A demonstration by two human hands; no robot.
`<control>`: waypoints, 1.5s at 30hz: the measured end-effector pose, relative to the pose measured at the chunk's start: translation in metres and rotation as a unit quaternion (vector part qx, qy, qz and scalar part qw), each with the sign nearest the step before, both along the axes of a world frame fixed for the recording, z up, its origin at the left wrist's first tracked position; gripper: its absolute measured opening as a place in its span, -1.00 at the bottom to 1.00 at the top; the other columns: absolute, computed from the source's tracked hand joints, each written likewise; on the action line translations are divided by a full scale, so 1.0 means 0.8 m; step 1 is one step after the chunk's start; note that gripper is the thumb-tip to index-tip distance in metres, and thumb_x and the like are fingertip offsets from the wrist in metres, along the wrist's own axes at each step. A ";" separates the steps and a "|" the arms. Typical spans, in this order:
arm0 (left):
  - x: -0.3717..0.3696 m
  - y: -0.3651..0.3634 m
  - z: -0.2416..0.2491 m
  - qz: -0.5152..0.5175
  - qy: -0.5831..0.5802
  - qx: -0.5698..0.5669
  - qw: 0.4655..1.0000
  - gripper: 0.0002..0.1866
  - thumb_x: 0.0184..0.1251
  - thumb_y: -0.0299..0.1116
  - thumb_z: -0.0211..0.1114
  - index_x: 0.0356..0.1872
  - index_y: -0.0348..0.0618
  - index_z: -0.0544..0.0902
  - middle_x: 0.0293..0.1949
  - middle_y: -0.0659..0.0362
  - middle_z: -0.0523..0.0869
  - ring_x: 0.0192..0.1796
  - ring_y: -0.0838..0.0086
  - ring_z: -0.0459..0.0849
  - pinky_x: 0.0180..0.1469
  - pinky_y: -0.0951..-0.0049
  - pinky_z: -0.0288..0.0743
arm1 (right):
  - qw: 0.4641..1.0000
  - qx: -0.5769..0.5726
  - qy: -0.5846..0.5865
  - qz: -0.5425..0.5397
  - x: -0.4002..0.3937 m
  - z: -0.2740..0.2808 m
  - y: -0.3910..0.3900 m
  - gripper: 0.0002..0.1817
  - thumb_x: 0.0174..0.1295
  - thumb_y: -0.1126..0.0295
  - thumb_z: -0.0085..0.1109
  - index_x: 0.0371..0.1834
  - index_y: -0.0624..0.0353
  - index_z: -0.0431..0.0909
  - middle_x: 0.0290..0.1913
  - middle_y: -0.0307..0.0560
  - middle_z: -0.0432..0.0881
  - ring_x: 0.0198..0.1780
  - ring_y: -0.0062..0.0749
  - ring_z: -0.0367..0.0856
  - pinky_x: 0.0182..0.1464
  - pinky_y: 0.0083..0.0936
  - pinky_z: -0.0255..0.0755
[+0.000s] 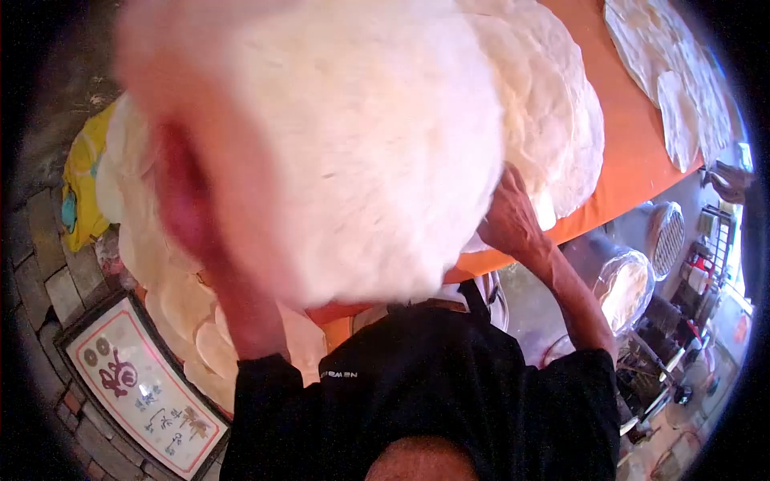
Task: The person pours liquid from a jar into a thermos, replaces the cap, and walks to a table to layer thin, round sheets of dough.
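Note:
A large, thin, pale round flatbread (pixel 377 136) is lifted close to the camera and covers the middle of the view. My left hand (pixel 200 160) is at its left side, smeared by motion; it appears closed on that edge, with the fingertips not clear. On the lower right edge is my right hand (pixel 513 212), its fingers partly behind the sheet and closed on the rim. Stacked flatbreads (pixel 553 120) lie behind to the right, and more sheets (pixel 180 297) spread out at the lower left.
An orange-covered table (pixel 634 136) runs across the back, bearing further flatbreads (pixel 670 80) at far right. Below it stand a metal drum (pixel 613 276) and a rack of clutter (pixel 674 345). A yellow bag (pixel 84 172) and a framed sign (pixel 144 385) sit left, over brick paving.

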State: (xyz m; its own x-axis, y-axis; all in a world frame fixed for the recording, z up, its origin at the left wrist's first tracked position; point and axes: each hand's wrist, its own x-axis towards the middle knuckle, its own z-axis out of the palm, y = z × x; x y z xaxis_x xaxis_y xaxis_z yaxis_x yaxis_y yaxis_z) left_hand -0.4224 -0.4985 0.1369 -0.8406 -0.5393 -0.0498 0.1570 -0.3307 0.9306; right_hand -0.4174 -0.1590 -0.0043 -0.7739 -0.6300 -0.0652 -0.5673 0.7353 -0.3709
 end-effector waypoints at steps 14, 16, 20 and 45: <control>0.079 -0.158 -0.285 0.125 -0.323 -0.339 0.875 -0.54 0.29 -0.37 0.36 0.15 -0.33 0.45 0.11 0.01 0.59 0.06 0.31 0.63 0.07 0.30 0.55 | 0.987 -0.154 -0.020 -0.041 -0.017 0.074 -0.024 -0.70 0.00 0.39 0.48 -0.65 0.17 0.49 -0.62 -0.10 0.48 -0.60 -0.21 0.49 -0.55 -0.32 0.36; 0.070 -0.178 -0.289 0.130 -0.275 -0.279 0.911 -0.44 0.28 -0.40 0.37 0.25 -0.35 0.38 0.18 -0.02 0.54 0.14 0.28 0.59 0.12 0.27 0.51 | 0.981 -0.192 -0.024 -0.034 -0.054 0.086 -0.064 -0.81 0.05 0.46 0.44 -0.56 0.21 0.57 -0.53 -0.01 0.58 -0.56 -0.15 0.55 -0.51 -0.35 0.40; 0.070 -0.207 -0.298 0.144 -0.271 -0.076 0.949 -0.33 0.24 -0.46 0.36 0.37 -0.31 0.31 0.25 -0.03 0.50 0.24 0.22 0.51 0.26 0.19 0.42 | 0.951 -0.269 -0.130 -0.078 -0.149 0.047 -0.150 -0.90 0.12 0.49 0.36 -0.40 0.30 0.64 -0.39 0.10 0.68 -0.43 -0.18 0.66 -0.38 -0.38 0.49; 0.064 -0.168 -0.177 0.114 -0.086 0.012 0.990 -0.51 0.31 -0.33 0.36 0.23 -0.21 0.49 0.09 0.12 0.65 0.11 0.28 0.62 0.23 0.24 0.47 | 0.968 0.034 0.204 0.139 -0.345 -0.089 -0.395 -0.81 0.18 0.26 0.13 -0.29 0.12 0.62 -0.47 -0.02 0.64 -0.45 -0.05 0.62 -0.37 -0.14 0.50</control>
